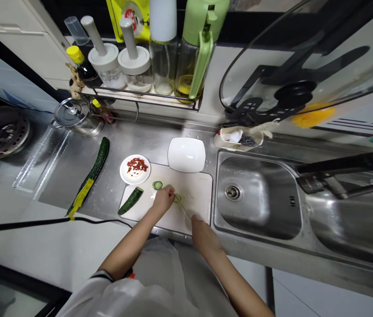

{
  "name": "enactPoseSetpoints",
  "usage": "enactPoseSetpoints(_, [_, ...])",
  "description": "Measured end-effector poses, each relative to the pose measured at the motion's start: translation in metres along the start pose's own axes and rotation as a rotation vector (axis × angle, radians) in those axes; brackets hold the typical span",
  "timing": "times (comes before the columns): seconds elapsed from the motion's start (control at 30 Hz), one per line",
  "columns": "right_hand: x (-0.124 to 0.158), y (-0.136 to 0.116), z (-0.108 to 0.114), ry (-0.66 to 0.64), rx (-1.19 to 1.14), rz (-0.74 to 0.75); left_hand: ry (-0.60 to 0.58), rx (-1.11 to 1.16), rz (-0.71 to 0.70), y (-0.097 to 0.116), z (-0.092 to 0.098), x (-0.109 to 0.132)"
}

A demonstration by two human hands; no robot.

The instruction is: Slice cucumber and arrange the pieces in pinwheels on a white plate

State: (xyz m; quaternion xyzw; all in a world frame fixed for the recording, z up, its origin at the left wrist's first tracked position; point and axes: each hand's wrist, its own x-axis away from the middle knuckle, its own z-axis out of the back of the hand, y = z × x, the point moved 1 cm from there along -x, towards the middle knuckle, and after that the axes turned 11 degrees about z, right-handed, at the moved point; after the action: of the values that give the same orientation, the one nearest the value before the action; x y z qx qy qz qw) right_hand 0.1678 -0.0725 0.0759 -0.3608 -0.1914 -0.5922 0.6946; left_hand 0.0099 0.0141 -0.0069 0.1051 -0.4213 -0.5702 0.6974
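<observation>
My left hand [164, 199] is closed, its fingertips pinched at the edge of a thin cucumber slice [177, 198] on the white cutting board [199, 200]. Wrapped round one end of a narrow, pale tool [185, 210] is my right hand [202, 233]. That tool looks like a knife seen edge-on, and its far end reaches the slice. A few round cucumber slices [157, 185] lie left of my left hand. Farther left, a cut piece of cucumber [131, 201] rests slantwise on the board.
Behind the board stand a plate of chopped red pieces [123, 169] and a white dish [186, 154]. A whole cucumber [98, 160] with a yellow label lies left. The sink [259, 189] is right. A jar rack [153, 99] and a glass lid [255, 83] overhang the back.
</observation>
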Motion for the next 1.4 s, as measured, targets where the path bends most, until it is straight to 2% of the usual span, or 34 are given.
enactPoseSetpoints(0.53, [0.028, 0.011, -0.011, -0.108, -0.021, -0.100, 0.038, -0.020, 0.035, 0.004, 0.004, 0.006])
enactPoseSetpoints(0.73, [0.030, 0.012, -0.014, -0.082, -0.011, -0.092, 0.186, -0.059, 0.013, -0.005, 0.036, 0.007])
enactPoseSetpoints(0.87, [0.029, 0.016, -0.024, -0.061, -0.048, -0.083, 0.304, -0.115, 0.080, -0.012, 0.057, 0.002])
enactPoseSetpoints(0.97, [0.027, 0.020, -0.031, -0.029, -0.049, -0.081, 0.349, -0.131, 0.120, -0.015, 0.064, -0.002])
enactPoseSetpoints(1.17, [0.028, 0.026, -0.035, 0.120, -0.169, 0.015, 0.346, -0.172, 0.152, -0.018, 0.063, -0.004])
enactPoseSetpoints(1.3, [0.033, 0.033, -0.042, 0.361, -0.348, 0.164, 0.386, -0.187, 0.132, -0.019, 0.061, -0.003])
enactPoseSetpoints(1.4, [0.032, 0.038, -0.055, 0.579, -0.434, 0.230, 0.442, -0.150, 0.041, -0.019, 0.057, 0.002])
